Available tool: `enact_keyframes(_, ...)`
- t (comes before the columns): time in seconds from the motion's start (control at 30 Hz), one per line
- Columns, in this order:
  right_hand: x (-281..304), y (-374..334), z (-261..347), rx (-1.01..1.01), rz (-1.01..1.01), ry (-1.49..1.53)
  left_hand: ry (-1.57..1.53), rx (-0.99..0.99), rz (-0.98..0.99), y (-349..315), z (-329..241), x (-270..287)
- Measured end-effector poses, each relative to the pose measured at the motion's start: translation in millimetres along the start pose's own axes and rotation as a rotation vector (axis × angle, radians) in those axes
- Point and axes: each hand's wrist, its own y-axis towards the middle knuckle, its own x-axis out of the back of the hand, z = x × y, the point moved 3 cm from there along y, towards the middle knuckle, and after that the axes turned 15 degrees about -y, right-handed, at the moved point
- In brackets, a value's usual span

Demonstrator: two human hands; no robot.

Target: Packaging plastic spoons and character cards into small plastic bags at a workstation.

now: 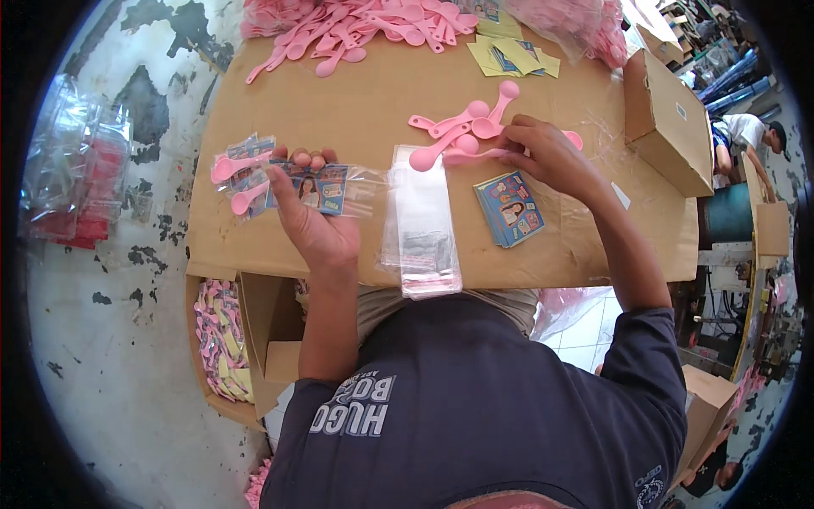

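Note:
My left hand [315, 216] is closed around a clear plastic bag with a blue printed card [326, 188] in it. Just beyond those fingers, pink spoons [227, 167] in clear bags lie on the table. My right hand [543, 153] pinches the handle of a pink measuring spoon [471, 156]. Around it lie several more loose pink spoons [449, 125], one partly hidden behind the hand. Below that hand sits a stack of blue printed cards [510, 209]. Between my hands is a pile of flat clear plastic bags [426, 229], reaching the table's near edge.
A heap of pink spoons [365, 25] covers the far side of the brown table [280, 102], with yellow cards [515, 58] beside it. A cardboard box [670, 123] stands at the right. Packed spoons [222, 339] fill a box at lower left. A person [750, 136] works farther right.

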Motion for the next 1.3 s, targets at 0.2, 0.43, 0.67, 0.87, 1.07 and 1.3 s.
enact_keyframes(0.2, 29.4, -28.6, 45.9, -0.247, 0.041, 0.299, -0.037, -0.005, 0.027, 3.9, 5.8, -17.2)
enact_keyframes(0.43, -7.3, -82.3, 78.2, -0.501, 0.005, 1.102, -0.073, 0.089, 0.125, -2.1, 29.2, -32.5)
enact_keyframes(0.67, -16.8, -66.4, 105.2, -0.387, -0.084, 1.341, -0.033, 0.311, 0.21, -25.8, 61.9, -43.9)
enact_keyframes(0.87, -17.1, -57.3, 124.0, -0.326, -0.366, 1.36, -0.167, 0.479, 0.058, -43.3, 78.5, -46.5)
enact_keyframes(1.07, -39.7, -54.2, 118.0, -0.347, -0.487, 0.925, -0.274, 0.624, 0.083, -56.5, 81.0, -51.0)
enact_keyframes(1.3, -16.8, -51.0, 124.0, -0.209, -0.836, 0.53, -0.181, 0.694, 0.017, -52.0, 78.9, -41.5)
